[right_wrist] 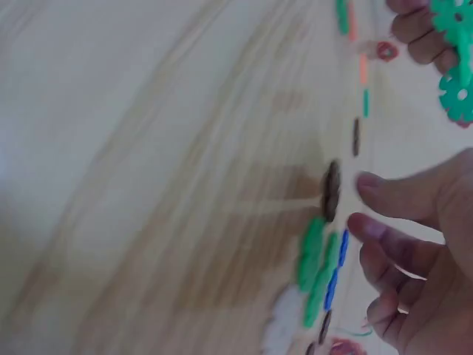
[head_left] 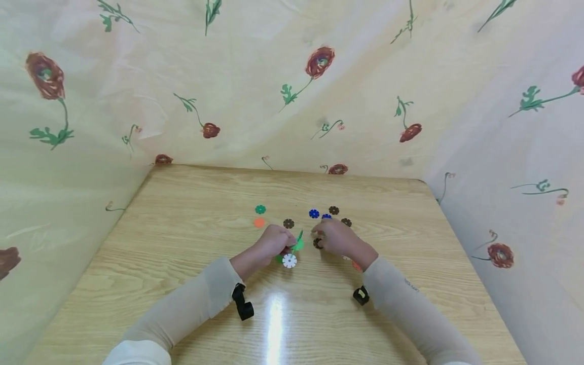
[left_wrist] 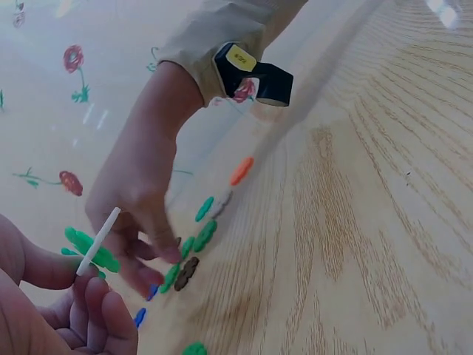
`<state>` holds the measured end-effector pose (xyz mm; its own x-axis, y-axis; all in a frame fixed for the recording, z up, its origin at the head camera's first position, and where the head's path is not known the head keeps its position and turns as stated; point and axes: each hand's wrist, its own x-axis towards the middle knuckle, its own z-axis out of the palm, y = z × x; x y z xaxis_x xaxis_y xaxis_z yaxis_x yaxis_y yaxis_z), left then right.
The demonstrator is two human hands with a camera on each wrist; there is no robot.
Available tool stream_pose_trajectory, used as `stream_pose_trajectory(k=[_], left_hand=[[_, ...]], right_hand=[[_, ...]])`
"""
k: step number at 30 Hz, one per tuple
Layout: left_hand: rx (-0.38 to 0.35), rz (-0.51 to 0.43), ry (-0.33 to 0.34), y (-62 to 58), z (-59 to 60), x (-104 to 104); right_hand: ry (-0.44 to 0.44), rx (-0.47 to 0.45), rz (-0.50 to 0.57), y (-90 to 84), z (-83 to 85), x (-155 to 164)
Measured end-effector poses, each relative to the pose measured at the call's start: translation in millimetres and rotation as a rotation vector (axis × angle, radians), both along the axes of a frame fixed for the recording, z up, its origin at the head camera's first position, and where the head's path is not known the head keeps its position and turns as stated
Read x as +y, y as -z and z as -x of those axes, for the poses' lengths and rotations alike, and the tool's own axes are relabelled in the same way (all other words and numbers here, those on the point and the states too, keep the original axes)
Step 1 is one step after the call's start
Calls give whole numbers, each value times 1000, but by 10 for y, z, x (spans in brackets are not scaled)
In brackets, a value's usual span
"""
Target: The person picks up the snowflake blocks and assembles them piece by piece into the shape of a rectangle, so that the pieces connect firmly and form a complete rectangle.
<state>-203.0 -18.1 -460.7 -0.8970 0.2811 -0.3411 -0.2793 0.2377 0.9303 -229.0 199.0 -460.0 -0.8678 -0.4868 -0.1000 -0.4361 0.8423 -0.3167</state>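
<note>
My left hand (head_left: 274, 239) grips a small cluster of snap-together discs (head_left: 294, 249), green ones with a white one (head_left: 289, 260) at the bottom. In the left wrist view the white disc shows edge-on against a green disc (left_wrist: 92, 250). My right hand (head_left: 335, 237) is just to the right, fingers spread and pointing down at a brown disc (head_left: 318, 243) on the table. In the right wrist view the fingertips (right_wrist: 369, 222) lie close to the brown disc (right_wrist: 330, 191) without closing on it. Green discs (right_wrist: 314, 255) and a blue one lie beside it.
Loose discs lie beyond the hands on the wooden table (head_left: 182, 243): green (head_left: 260, 209), orange (head_left: 259, 222), brown (head_left: 288, 223), blue (head_left: 314, 213), brown (head_left: 334, 210). Flowered cloth (head_left: 292, 101) walls in the back and both sides. Wrist cameras (head_left: 243, 303) hang under both sleeves.
</note>
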Motion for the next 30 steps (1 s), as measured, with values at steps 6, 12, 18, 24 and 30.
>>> stream_pose_trajectory(k=[6,12,18,24,30], left_hand=[[-2,-17,-3,5,10,-7],[10,-33,25,7,-11,1],[8,-17,24,22,-28,3],[-2,-14,7,34,-24,1],[-15,-15,-11,58,-27,3]], right_hand=[[-34,55,-112,90,25,53],[26,-31,-11,85,62,-7],[112,-96,261,94,76,-14],[243,-52,496,47,79,-43],[296,-88,639,-3,93,-74]])
